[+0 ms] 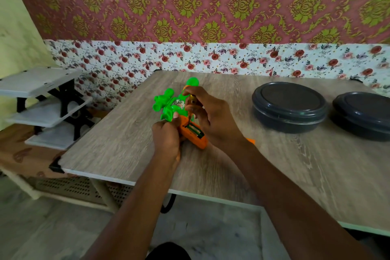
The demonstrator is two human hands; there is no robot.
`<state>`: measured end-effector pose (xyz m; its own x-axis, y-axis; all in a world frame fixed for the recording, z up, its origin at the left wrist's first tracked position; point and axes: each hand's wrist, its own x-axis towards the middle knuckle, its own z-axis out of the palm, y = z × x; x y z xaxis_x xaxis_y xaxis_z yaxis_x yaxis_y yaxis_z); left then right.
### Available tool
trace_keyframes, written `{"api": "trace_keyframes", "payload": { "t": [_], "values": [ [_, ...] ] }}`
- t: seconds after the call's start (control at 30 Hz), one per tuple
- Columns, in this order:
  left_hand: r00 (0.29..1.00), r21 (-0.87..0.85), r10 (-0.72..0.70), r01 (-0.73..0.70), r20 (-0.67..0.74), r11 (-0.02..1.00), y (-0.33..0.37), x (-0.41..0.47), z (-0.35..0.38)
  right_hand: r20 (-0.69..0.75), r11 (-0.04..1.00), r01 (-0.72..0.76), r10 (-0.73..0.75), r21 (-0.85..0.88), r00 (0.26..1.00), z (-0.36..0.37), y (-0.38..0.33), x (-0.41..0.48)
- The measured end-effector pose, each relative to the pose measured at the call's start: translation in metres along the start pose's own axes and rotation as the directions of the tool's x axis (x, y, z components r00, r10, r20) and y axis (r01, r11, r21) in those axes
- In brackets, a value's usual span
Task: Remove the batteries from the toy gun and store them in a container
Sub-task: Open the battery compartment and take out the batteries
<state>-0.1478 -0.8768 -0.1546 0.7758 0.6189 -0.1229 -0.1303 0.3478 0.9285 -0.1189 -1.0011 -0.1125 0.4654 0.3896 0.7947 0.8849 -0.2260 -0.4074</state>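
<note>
Two hands work over the table [126, 133]. At its middle, the left hand [166, 137] curls around the toy gun [168, 103] where green body meets orange grip. The right hand [213, 120] pinches a small screwdriver [192, 101], its tip in the open battery compartment [194, 130]. The gun is probably light, stiff, slick plastic, best held by the grip. Two lidded dark containers [289, 107] sit well apart, to the right.

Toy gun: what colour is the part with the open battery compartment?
Orange; the rest of the toy gun is bright green. Head view.
</note>
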Motion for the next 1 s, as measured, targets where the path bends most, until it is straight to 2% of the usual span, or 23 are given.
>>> {"api": "trace_keyframes", "payload": {
  "t": [0.13,0.4,0.5,0.73,1.0],
  "values": [
    [1.000,-0.008,-0.020,0.020,-0.016,1.000,-0.001,0.001,0.001,0.078,1.000,-0.007,0.007,-0.005,0.997,0.004,0.000,0.022],
    [0.999,0.000,-0.029,0.029,-0.045,1.000,-0.006,0.008,0.002,0.225,0.989,-0.144,0.136,0.020,0.965,0.011,0.008,0.049],
    [0.998,-0.019,-0.041,0.040,-0.050,0.999,-0.007,0.009,0.004,0.167,0.989,-0.145,0.139,0.026,0.976,0.007,0.007,0.040],
    [0.997,-0.022,-0.030,0.029,-0.069,0.999,-0.008,0.011,0.004,-0.118,0.977,-0.194,0.204,0.091,0.972,-0.004,0.010,-0.003],
    [0.996,0.006,-0.044,0.045,-0.079,0.999,-0.005,0.009,0.004,-0.244,0.948,-0.271,0.307,0.170,0.920,0.001,0.007,-0.013]
  ]
}}
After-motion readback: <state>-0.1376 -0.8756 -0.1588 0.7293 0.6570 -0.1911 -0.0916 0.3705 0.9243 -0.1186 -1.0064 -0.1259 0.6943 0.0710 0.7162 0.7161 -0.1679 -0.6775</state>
